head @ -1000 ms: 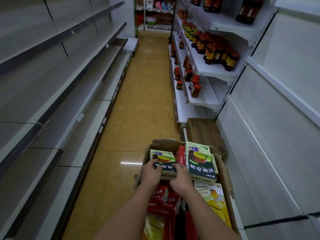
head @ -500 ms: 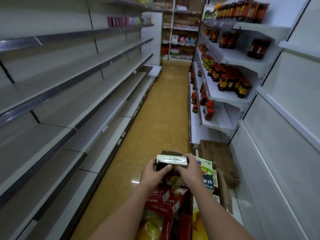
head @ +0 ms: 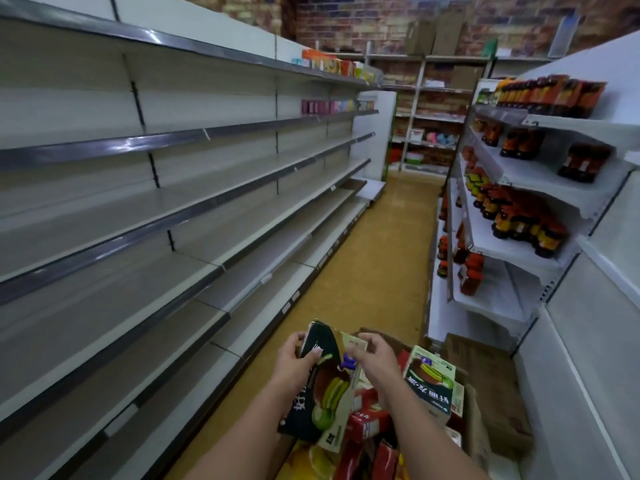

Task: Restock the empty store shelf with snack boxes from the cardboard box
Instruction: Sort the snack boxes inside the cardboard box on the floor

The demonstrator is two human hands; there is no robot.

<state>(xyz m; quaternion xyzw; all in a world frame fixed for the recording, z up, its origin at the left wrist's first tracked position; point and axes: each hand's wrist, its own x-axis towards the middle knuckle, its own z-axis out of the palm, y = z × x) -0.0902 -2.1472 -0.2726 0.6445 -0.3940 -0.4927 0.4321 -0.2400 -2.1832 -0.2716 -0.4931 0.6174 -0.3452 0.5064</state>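
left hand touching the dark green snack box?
Touching. Head view: left hand grips the dark green snack box at its upper left edge, thumb across its face.
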